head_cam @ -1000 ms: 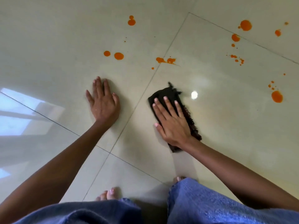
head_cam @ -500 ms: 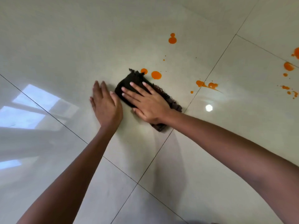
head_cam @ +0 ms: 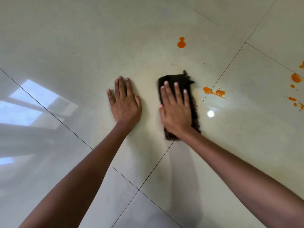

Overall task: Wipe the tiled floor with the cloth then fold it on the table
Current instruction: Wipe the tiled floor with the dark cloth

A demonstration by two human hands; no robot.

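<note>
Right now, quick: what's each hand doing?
Left hand: open, flat on the tiled floor, holding nothing.
Right hand: open, fingers straight, pressing the dark cloth.

The cloth is dark brown, almost black, with frayed, fuzzy edges. It is folded into a long narrow pad and lies flat on the tiled floor, pressed under the right hand. The floor is glossy pale beige tile. Orange splatters sit just right of the cloth across a grout line, and more lie farther off.
</note>
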